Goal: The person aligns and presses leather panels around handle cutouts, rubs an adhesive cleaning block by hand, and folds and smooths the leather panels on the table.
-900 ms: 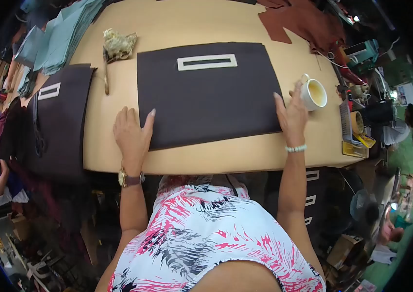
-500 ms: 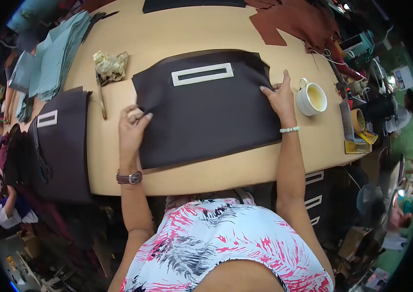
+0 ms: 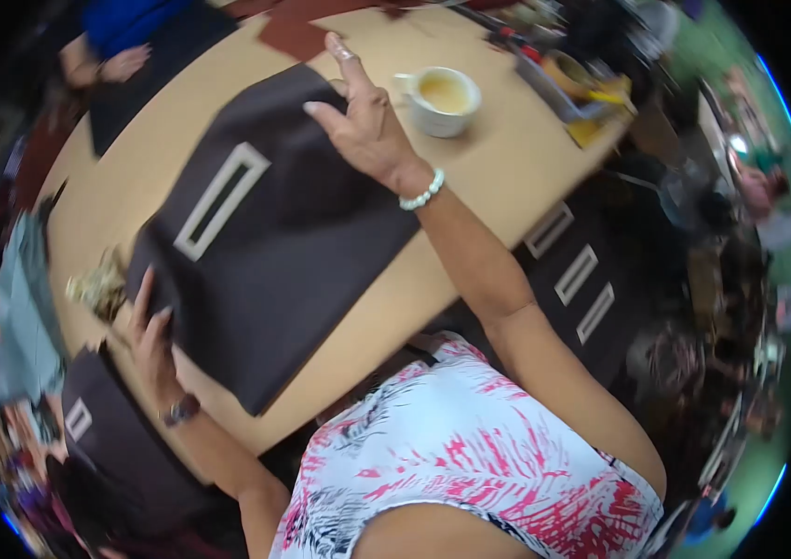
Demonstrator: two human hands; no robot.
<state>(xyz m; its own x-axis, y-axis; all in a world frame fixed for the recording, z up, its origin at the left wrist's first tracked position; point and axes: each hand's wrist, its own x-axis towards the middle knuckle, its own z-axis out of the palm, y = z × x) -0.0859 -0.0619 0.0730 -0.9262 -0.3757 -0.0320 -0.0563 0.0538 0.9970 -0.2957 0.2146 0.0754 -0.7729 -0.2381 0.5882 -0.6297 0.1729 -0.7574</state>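
A dark brown, leather-like panel (image 3: 293, 289) lies on the table, with a slotted off-white rectangular frame (image 3: 192, 238) across its far part. At the panel's left edge is my left hand (image 3: 153, 340), fingers extended and thumb apart; whether it touches the edge I cannot tell. My right hand (image 3: 367, 130) is over the opposite edge with its fingers stretched out and thumb spread. Its contact with the panel is unclear. Beside my right hand stands a white cup (image 3: 446, 116) with a tan liquid inside. A crumpled yellowish clump (image 3: 99, 289) sits beyond my left hand.
Another dark panel (image 3: 121, 438) with a pale frame hangs over the table edge at left, near grey-green sheets (image 3: 27, 298). Across the table is a co-worker's hand (image 3: 125, 63). A grey basket (image 3: 549, 88) stands at the right corner. Framed panels (image 3: 591, 252) are below.
My view has turned, so the table and panel appear tilted. My left hand's fingers have opened from their pinch on the panel's edge. The co-worker has come into view.
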